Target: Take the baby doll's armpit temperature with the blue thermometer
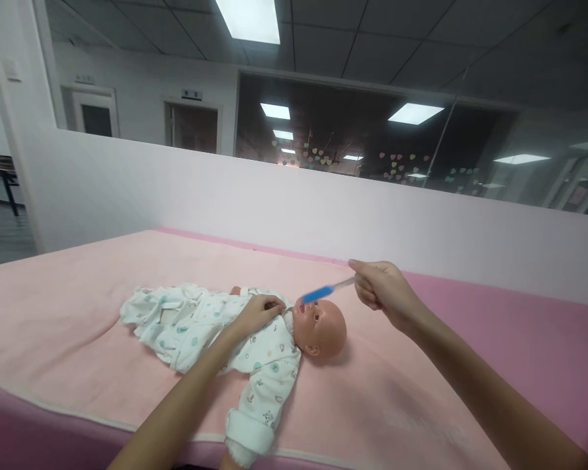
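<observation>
A pink padded surface (78, 277) spreads from the left, its far edge along a white low wall (210, 196) and its near edge sloping down toward the bottom of the view. On it, well in from the left end, begins the hem of a pale printed gown (191, 326), worn by a baby doll (274, 349) lying on its back, feet to the left, head to the right. One of the doll's sleeved arms reaches to the near edge.

At the middle, the left hand (259, 314) lies on the upper chest by the collar, fingers bent and close together; whether they pinch cloth cannot be told. A light, settled palm here would steady the body without pressing it down.

Just right is the doll's bald head (329, 331). In front of its open mouth slants the blue end of a slim stick (318, 294); whether it touches cannot be told.

Farthest right, beyond the head and apart from the left hand, the right hand (387, 290) is closed around the stick's pale, clear end. Held this far back, the tip probably magnifies small wrist movements, so slow, small motions and a shallow angle would suit; a grip nearer the blue part would likely give finer control.
</observation>
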The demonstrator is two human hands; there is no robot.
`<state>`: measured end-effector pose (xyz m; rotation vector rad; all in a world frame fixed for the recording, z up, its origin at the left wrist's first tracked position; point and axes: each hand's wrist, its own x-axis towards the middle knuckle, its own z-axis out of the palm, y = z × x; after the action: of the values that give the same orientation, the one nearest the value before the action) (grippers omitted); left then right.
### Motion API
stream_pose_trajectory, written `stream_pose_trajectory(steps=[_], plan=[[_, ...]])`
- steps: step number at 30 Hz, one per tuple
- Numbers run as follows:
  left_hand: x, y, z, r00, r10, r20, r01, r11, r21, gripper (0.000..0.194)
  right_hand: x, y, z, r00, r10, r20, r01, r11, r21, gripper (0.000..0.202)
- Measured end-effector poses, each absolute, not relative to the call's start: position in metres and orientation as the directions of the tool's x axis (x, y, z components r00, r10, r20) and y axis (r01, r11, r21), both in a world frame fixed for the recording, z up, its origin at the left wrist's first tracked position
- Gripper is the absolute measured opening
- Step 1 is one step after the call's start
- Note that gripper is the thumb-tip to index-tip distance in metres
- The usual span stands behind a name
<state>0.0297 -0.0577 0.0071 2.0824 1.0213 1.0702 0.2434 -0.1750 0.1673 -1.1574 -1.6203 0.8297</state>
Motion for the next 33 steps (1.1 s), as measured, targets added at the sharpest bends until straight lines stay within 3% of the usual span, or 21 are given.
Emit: stream_pose_trajectory(steps=[2,6,16,23,29,33], plan=[[0.030,-0.057,0.007,0.388,0.828,0.405,0.362,-0.541,0.759,0.026,0.246,-0.175,0.165,-0.089,0.935,0.343,0.359,0.351,-0.865,0.048],[0.030,-0.054,0.004,0.382,0.826,0.414,0.356,-0.545,0.760,0.026,0.249,-0.174,0.162,-0.012,0.937,0.348,0.310,0.334,-0.890,0.049],[0.029,-0.053,0.003,0.389,0.822,0.417,0.356,-0.551,0.755,0.029,0.255,-0.160,0.158,-0.001,0.989,0.145,0.137,0.144,-0.980,0.044],[0.030,-0.055,0.006,0.395,0.824,0.405,0.344,-0.542,0.767,0.030,0.254,-0.157,0.151,0.093,0.943,0.320,0.289,0.282,-0.915,0.047],[0.030,-0.061,0.009,0.382,0.838,0.390,0.359,-0.524,0.772,0.029,0.242,-0.165,0.152,-0.020,0.963,0.267,0.239,0.264,-0.934,0.047],[0.030,-0.061,0.009,0.375,0.840,0.393,0.372,-0.525,0.766,0.029,0.242,-0.157,0.151,-0.005,0.976,0.219,0.184,0.216,-0.959,0.045]])
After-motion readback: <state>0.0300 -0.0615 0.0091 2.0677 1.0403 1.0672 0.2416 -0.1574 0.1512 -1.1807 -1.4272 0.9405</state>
